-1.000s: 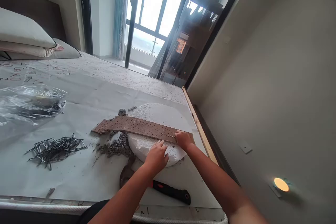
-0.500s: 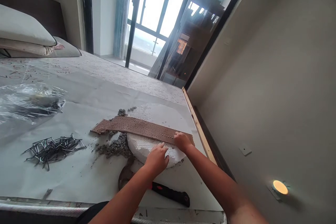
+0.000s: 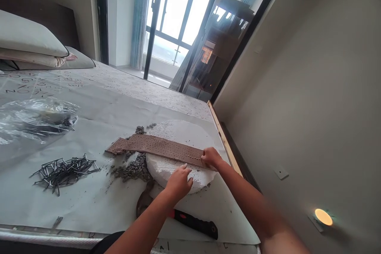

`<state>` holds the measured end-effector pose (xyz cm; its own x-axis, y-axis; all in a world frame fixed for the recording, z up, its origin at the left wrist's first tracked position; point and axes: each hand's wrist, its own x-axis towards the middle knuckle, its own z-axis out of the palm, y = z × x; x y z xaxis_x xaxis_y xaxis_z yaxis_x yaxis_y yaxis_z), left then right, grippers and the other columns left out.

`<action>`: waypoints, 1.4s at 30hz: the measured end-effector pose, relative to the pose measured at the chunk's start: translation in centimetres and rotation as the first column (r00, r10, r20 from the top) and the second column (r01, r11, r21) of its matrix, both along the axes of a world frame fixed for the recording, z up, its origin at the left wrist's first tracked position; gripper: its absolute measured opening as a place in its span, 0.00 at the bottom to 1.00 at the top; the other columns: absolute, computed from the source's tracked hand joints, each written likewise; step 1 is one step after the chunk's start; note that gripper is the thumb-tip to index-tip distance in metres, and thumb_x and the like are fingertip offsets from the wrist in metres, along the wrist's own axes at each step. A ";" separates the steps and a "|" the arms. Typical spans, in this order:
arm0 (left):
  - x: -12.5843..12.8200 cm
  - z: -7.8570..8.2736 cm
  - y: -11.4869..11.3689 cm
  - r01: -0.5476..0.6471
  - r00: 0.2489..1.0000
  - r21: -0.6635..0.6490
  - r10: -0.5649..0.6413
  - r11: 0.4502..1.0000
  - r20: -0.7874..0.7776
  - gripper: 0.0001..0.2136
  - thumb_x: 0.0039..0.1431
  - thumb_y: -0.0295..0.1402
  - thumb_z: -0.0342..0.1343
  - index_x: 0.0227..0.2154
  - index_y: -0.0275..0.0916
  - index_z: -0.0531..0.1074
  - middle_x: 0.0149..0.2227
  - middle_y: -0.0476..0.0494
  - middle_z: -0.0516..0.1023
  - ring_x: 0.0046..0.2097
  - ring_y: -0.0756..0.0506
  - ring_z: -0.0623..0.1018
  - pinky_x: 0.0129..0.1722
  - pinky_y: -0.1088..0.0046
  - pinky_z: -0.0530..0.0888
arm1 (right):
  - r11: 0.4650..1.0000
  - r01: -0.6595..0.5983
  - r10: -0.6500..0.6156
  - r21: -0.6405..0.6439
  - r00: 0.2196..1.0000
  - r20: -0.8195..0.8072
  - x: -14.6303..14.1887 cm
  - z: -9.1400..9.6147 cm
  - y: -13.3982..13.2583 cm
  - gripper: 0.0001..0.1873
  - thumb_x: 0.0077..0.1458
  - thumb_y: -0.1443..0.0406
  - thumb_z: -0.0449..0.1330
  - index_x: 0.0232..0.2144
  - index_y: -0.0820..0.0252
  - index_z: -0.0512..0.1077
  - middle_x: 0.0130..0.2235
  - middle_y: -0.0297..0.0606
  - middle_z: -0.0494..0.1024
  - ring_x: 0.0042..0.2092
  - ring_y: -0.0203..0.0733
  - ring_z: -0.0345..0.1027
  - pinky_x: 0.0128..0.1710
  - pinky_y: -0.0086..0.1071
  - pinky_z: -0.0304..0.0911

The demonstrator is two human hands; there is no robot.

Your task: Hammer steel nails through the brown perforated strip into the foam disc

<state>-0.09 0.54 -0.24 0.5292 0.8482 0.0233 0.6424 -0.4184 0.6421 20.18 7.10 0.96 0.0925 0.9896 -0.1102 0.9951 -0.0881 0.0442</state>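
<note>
Right hand (image 3: 211, 158) shifted slightly along board (image 3: 166, 147)

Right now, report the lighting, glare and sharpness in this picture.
In the head view, the window is blown out to white and the plastic bag glints; in the same view, the round light glows yellow on a dim wall; there too, the nails look fairly sharp, but detail under the right hand is hard to make out.

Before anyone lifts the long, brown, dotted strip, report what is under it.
The strip crosses a round, white, foam-like slab; crumbly grey rubble shows on both sides of the strip's left part. The slab's covered band, and whether rubble continues beneath, cannot be seen.
</note>
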 end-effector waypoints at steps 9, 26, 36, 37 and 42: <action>0.0 0.2 0.3 0.001 0.999 -0.022 0.000 1.000 0.047 0.20 0.55 0.32 0.47 0.49 0.30 0.69 0.56 0.31 0.65 0.59 0.40 0.63 0.57 0.65 0.61 | 0.998 -0.057 0.058 0.019 0.993 -0.106 0.5 -0.5 0.6 0.08 0.51 0.68 0.57 0.32 0.66 0.75 0.39 0.51 0.77 0.41 0.45 0.69 0.38 0.30 0.58; 0.8 0.0 1.4 0.232 0.751 -0.736 0.363 0.636 0.551 0.22 0.52 0.30 0.47 0.52 0.36 0.61 0.27 0.48 0.72 0.21 0.53 0.69 0.26 0.76 0.67 | 0.895 -0.447 0.385 -0.003 0.773 -0.504 -3.6 2.8 -3.9 0.12 0.52 0.60 0.55 0.31 0.62 0.74 0.30 0.36 0.76 0.30 0.35 0.67 0.27 0.25 0.57; 0.6 -0.5 1.1 -0.061 0.957 -0.218 0.119 0.974 0.265 0.17 0.54 0.27 0.44 0.44 0.34 0.73 0.46 0.38 0.76 0.50 0.42 0.72 0.48 0.69 0.66 | 0.980 -0.196 0.195 0.027 0.980 0.043 -1.1 0.2 -1.7 0.13 0.52 0.73 0.51 0.30 0.64 0.76 0.38 0.49 0.76 0.39 0.44 0.70 0.36 0.31 0.60; 0.6 -0.6 1.1 -0.058 0.960 -0.203 0.111 0.977 0.256 0.17 0.55 0.27 0.44 0.43 0.35 0.73 0.47 0.38 0.76 0.50 0.42 0.72 0.49 0.68 0.65 | 0.980 -0.199 0.198 0.012 0.978 0.068 -1.3 -0.2 -1.6 0.13 0.52 0.73 0.51 0.30 0.64 0.76 0.38 0.49 0.77 0.39 0.44 0.70 0.37 0.31 0.60; 0.4 0.0 0.8 -0.068 0.967 -0.186 0.110 0.980 0.228 0.15 0.54 0.29 0.45 0.40 0.36 0.75 0.43 0.39 0.77 0.47 0.41 0.74 0.45 0.68 0.67 | 0.973 -0.226 0.230 -0.046 0.963 0.143 -1.8 -1.2 -1.3 0.15 0.52 0.76 0.50 0.34 0.64 0.76 0.39 0.51 0.77 0.41 0.45 0.70 0.39 0.31 0.60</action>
<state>0.31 1.36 -0.28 0.4486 0.8936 -0.0146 0.4930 -0.2338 0.8380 18.43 5.80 -0.21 -0.1181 0.9829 -0.1413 0.9712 0.1439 0.1897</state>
